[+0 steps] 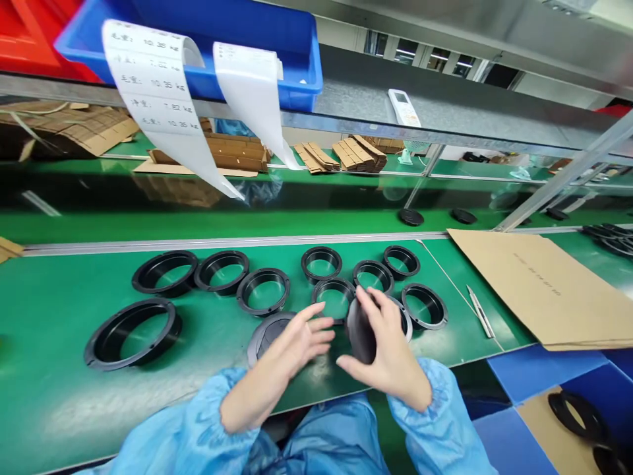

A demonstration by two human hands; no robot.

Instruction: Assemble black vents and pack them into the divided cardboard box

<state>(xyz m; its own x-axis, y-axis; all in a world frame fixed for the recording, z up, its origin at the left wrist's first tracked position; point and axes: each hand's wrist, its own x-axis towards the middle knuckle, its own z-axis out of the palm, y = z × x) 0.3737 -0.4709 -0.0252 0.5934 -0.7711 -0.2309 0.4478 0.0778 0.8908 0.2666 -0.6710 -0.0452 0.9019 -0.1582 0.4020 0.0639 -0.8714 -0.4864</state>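
My right hand [390, 349] grips a dark round disc [360, 330] by its edge, fingers at the top and thumb below, with the disc standing nearly upright and somewhat blurred. My left hand [299, 343] is open beside it, fingers spread and apart from the disc. Partly hidden under the left hand and wrist lies a grey round piece [258, 340] with a flanged rim and a darker centre. Behind the hands, several black flanged rings [264, 311] rest on the green table. One ring [406, 318] is partly covered by my right hand.
A larger-looking ring [133, 361] lies at left. Tweezers [479, 311] and cardboard sheets [539, 284] are at right. Above is a shelf with a blue bin [316, 66], hanging printed paper strips [163, 99] and a white remote [404, 109]. A blue box [499, 435] sits lower right.
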